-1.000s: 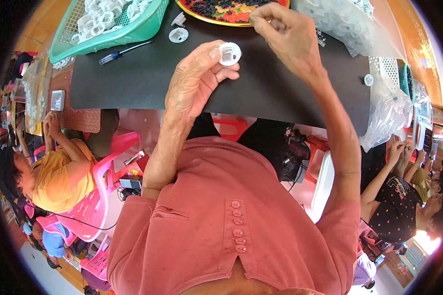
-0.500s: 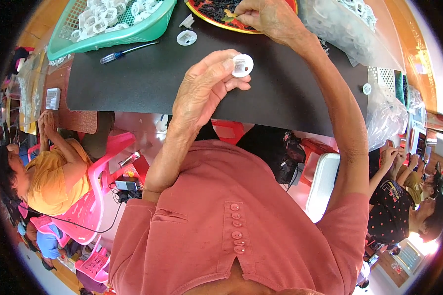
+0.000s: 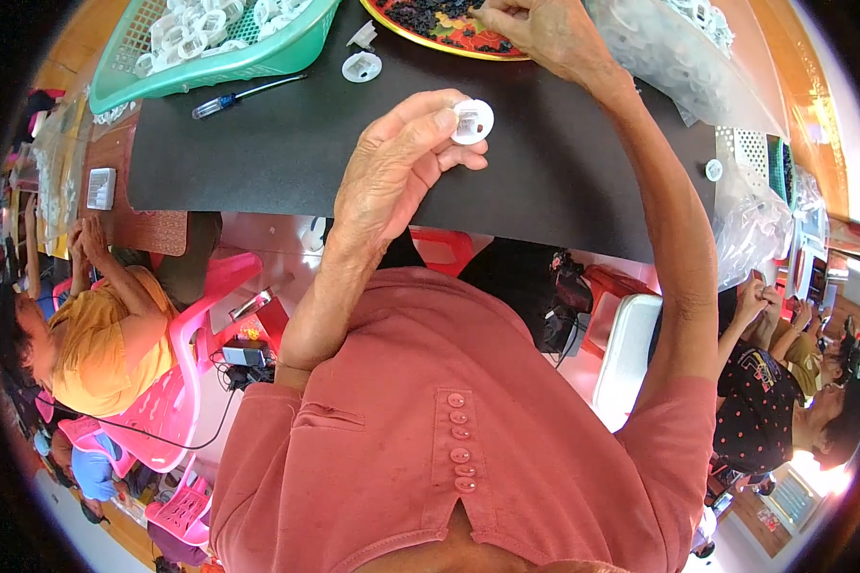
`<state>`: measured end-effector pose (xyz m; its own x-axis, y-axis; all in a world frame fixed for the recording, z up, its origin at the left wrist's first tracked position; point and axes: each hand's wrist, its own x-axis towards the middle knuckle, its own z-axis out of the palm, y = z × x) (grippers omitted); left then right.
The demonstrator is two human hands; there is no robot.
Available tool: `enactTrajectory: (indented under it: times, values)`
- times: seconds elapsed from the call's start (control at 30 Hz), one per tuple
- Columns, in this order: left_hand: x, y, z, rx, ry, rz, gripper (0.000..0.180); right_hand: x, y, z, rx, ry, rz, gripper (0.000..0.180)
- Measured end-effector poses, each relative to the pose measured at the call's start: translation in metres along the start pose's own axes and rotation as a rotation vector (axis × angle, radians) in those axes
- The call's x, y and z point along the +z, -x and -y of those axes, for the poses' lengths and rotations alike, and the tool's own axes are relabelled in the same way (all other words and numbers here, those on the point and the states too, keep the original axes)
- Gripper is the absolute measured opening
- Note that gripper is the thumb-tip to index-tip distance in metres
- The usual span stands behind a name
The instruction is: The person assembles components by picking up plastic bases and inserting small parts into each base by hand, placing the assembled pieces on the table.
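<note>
Here I have the left hand (image 3: 392, 162) pinching a white disc (image 3: 475, 124) between thumb and fingers, above the dark table (image 3: 258, 158). Beyond it, the right hand (image 3: 540, 38) hangs over the red tray (image 3: 454, 42), its fingers narrow, near small black pieces (image 3: 416, 17); whether it grips one, I can't quite tell.

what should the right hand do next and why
Probably pinch up one of the small black pieces: the right hand reaches over the red tray that holds them, while the left hand grips a white disc. Whether the right fingers hold anything is hard to tell.
</note>
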<state>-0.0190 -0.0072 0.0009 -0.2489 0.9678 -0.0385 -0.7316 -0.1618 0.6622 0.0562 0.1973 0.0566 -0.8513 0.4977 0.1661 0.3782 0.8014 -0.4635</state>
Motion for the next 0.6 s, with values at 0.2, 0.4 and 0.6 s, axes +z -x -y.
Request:
enactTrajectory:
  times: [0.2, 0.4, 0.6]
  values:
    - [-0.001, 0.000, 0.001, -0.006, -0.007, -0.004, 0.032, -0.007, 0.003, -0.001, -0.316, -0.211, 0.061, 0.014]
    - [0.000, 0.000, 0.000, -0.003, -0.005, 0.003, 0.032, -0.004, -0.003, -0.008, -0.423, -0.201, 0.098, 0.015]
    - [0.001, 0.001, -0.001, 0.010, -0.007, -0.013, 0.032, 0.004, -0.007, -0.003, -0.429, -0.131, 0.078, 0.013]
